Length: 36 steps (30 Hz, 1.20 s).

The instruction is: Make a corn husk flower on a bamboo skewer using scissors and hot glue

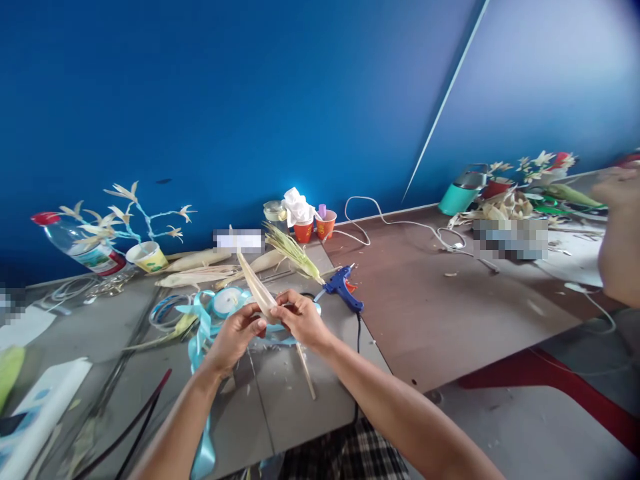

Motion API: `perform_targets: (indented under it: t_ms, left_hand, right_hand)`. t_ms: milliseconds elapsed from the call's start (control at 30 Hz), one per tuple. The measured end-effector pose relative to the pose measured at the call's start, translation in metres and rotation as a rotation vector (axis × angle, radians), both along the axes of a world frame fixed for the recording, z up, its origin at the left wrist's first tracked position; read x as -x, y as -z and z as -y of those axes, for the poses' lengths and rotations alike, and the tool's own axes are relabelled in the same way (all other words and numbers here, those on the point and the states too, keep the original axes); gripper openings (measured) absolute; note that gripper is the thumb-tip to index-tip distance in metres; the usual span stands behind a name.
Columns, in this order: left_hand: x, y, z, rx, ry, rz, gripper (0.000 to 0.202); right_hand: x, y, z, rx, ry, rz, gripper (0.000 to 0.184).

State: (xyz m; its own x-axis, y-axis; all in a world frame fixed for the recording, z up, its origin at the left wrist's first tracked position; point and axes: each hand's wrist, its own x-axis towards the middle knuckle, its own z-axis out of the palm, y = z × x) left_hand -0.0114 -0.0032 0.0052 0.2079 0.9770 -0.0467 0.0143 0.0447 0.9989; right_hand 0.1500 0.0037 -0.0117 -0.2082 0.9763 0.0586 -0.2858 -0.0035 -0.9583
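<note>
A pale dried corn husk stands between my hands, its narrow tip pointing up and away. My left hand pinches the lower end between thumb and fingers. From the other side my right hand grips the same end, the fingertips of both hands close together. Just behind them lies a roll of light blue ribbon, with a loose length trailing down past my left wrist. To the right of my right hand rests a blue glue gun. A thin stick lies below my hands.
More corn husks lie behind the ribbon. A paper cup with husk flowers and a plastic bottle stand at the left. Red paper cups stand by the blue wall. A white cable crosses the brown table; another person's arm is at the far right.
</note>
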Motion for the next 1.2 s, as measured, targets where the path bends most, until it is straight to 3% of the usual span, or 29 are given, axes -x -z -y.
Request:
perform_targets:
  t_ms: [233, 567, 867, 1033, 1200]
  left_hand:
    - [0.0, 0.009, -0.002, -0.075, -0.125, -0.089, 0.025]
    - [0.003, 0.018, -0.003, -0.034, -0.16, 0.028, 0.026]
    - [-0.004, 0.006, 0.001, 0.075, -0.16, 0.225, 0.03]
    - [-0.003, 0.01, 0.0, 0.062, -0.134, 0.224, 0.029]
    - [0.0, 0.005, -0.002, 0.052, -0.213, 0.268, 0.032]
  right_hand:
    - [0.001, 0.004, -0.001, -0.027, 0.02, 0.075, 0.03]
    - [0.001, 0.005, -0.004, 0.031, 0.042, 0.057, 0.029]
    - [0.0, 0.001, -0.003, 0.108, -0.01, -0.049, 0.037]
    - [-0.003, -0.006, -0.001, 0.124, -0.041, -0.098, 0.037]
    - [-0.011, -0.011, -0.007, 0.136, 0.017, -0.148, 0.03]
